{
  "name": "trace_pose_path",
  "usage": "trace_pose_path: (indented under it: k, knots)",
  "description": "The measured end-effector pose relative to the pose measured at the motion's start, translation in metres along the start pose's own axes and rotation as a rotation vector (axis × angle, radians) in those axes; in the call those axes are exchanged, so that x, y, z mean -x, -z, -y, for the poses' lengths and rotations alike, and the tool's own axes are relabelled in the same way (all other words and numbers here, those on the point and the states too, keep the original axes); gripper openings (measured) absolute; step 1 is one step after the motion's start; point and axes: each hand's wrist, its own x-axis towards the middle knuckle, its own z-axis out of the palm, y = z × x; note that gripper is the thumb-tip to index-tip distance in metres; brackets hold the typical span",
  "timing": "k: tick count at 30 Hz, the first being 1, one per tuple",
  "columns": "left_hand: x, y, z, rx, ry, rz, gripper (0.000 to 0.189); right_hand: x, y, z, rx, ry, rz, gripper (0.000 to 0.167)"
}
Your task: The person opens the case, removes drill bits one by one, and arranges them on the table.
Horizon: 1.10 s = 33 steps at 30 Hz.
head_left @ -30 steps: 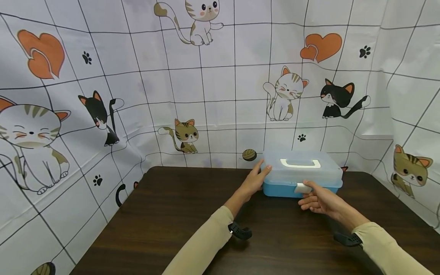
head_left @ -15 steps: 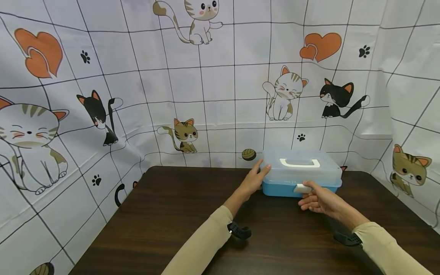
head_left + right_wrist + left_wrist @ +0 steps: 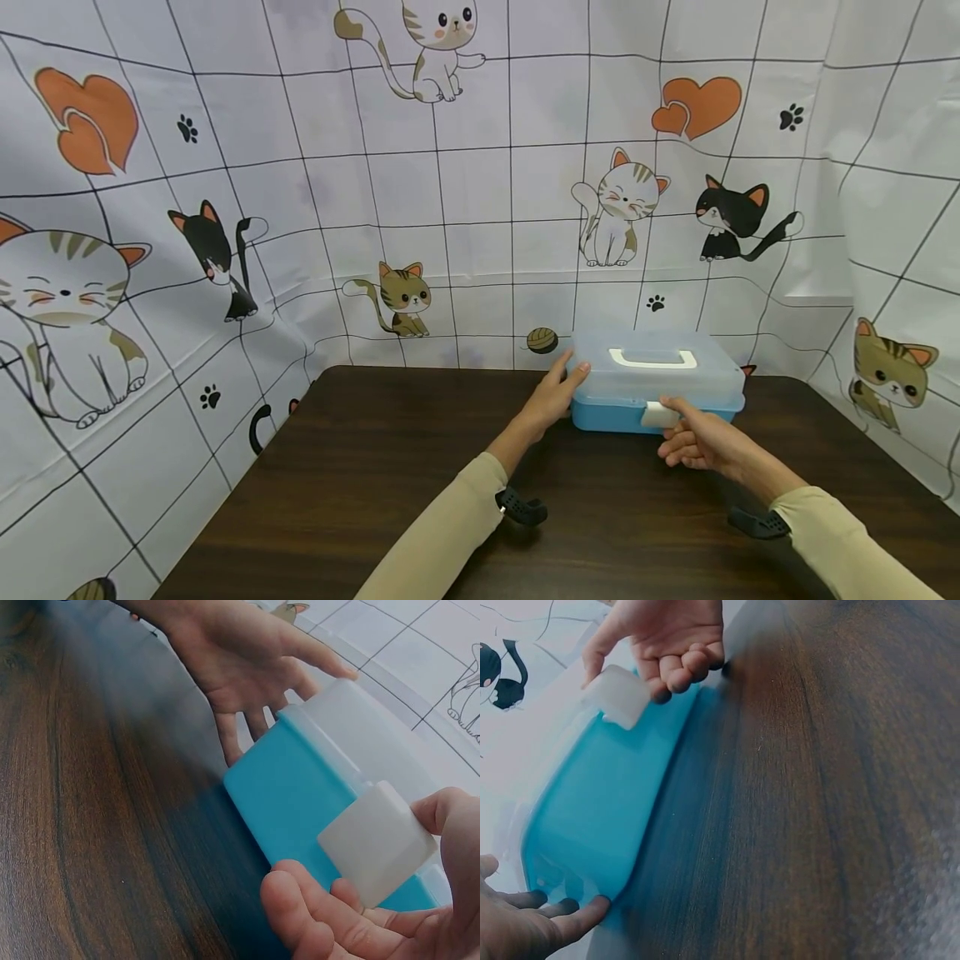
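Observation:
A storage box (image 3: 611, 417) with a blue base, a frosted clear lid (image 3: 652, 383) and a white carry handle (image 3: 652, 359) sits at the back right of the table, lid down. My left hand (image 3: 551, 400) rests against its left end, fingers extended along the side and thumb toward the lid's edge. At the front, my right hand (image 3: 708, 442) pinches the white latch (image 3: 658, 415), thumb at its top edge and a fingertip at its lower edge. In the right wrist view the latch (image 3: 379, 844) stands out at a slant from the blue wall.
The dark wood table (image 3: 390, 467) stretches left and forward of the box. Behind it hangs a white gridded sheet (image 3: 480, 192) printed with cats, and this sheet also lines both sides. Each wrist wears a black strap, the left strap (image 3: 522, 507) close above the tabletop.
My right fingers have shifted slightly right and down, so more of the white latch shows. The left hand and the box stay in place; the head view tilts slightly.

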Motion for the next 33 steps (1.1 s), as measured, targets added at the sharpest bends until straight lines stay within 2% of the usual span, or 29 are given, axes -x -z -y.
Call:
trace_pose_path:
  k: [9,15,23,28,33]
  knots:
    - [0.0,0.0,-0.001,0.0,0.011,0.003,0.08,0.002,0.004,0.006,0.01,-0.039,0.013,0.081]
    - [0.002,0.0,-0.003,0.001,0.0,0.008,0.08,0.005,0.005,0.015,0.03,-0.035,0.028,0.082]
    - [0.001,-0.001,-0.002,-0.014,-0.009,0.003,0.08,0.009,0.007,0.022,0.046,-0.007,0.046,0.08]
    - [0.001,0.0,0.0,-0.014,-0.016,0.006,0.081,0.01,0.013,0.023,0.085,0.005,0.101,0.077]
    - [0.001,0.0,0.001,-0.023,-0.015,0.008,0.081,0.014,0.022,0.025,0.138,0.062,0.141,0.072]
